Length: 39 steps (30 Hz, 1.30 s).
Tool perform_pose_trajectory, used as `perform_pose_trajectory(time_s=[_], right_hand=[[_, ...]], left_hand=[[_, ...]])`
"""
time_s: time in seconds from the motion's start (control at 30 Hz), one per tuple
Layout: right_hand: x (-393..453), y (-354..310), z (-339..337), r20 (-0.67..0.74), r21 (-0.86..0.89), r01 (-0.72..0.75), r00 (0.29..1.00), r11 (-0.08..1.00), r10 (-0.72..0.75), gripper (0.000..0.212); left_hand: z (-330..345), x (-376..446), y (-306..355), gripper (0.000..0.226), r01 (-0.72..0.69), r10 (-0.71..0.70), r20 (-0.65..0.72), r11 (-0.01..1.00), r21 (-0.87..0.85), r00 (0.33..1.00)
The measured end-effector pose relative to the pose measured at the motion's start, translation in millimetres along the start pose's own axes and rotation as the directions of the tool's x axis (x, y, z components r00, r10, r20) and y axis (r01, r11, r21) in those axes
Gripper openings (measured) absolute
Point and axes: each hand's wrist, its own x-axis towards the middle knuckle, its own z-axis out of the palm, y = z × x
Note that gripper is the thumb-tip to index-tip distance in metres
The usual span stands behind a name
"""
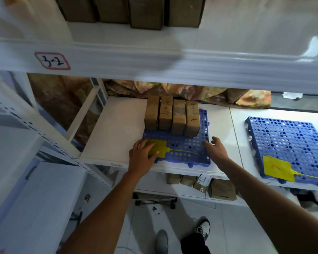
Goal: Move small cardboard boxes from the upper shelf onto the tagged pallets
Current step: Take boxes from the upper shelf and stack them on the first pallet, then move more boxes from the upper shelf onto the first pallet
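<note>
Both hands (141, 154) (216, 148) rest open on blue pallet (182, 145); boxes (173, 116) just beyond.

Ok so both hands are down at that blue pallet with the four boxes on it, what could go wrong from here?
1. The left hand covers the yellow tag; it could get bent or tugged.
2. The left pallet reaches the shelf's front edge; nudging it forward might tip it off.
3. The four boxes stand upright on narrow sides, so a jolt could topple them. The right hand rests open near them.
</note>
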Motion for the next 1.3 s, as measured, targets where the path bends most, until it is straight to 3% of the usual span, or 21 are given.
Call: perform_pose_trajectory(time_s=[0.5,0.7,0.87,1.03,1.17,1.3], right_hand=[[-23.6,-17.1,-3.6,-0.038,-0.064,-0.033,0.999,0.997,0.031,0.069],[-50.1,-35.5,-35.0,-0.057,-0.181,0.056,0.996,0.982,-0.067,0.070],[-80.8,-54.9,-81.1,-0.101,-0.215,0.144,0.981,0.966,-0.168,0.064],[-143.3,-55.2,-144.6,-0.145,-0.162,0.251,0.950,0.954,-0.275,0.061],[-210.6,-51.9,-207.8,-0.173,-0.116,0.402,0.892,0.908,-0.417,0.051],[-275.6,-50.9,-278.2,-0.280,-0.193,0.536,0.773,0.822,-0.570,0.039]], left_hand=[[-8.6,-4.1,-3.9,0.047,-0.034,0.034,0.019,0.999,-0.038,0.999],[-28.3,-10.5,27.2,0.053,-0.092,0.085,-0.061,0.989,-0.117,0.995],[-49.4,-21.8,101.7,0.052,-0.099,0.088,-0.062,0.971,-0.219,0.994],[-60.6,-62.5,231.2,0.056,-0.276,0.253,-0.112,0.904,-0.325,0.961],[-54.7,-108.6,359.1,0.054,-0.583,0.536,-0.243,0.785,-0.209,0.808],[-60.1,-139.8,464.4,0.049,-0.723,0.636,-0.355,0.652,-0.228,0.685]])
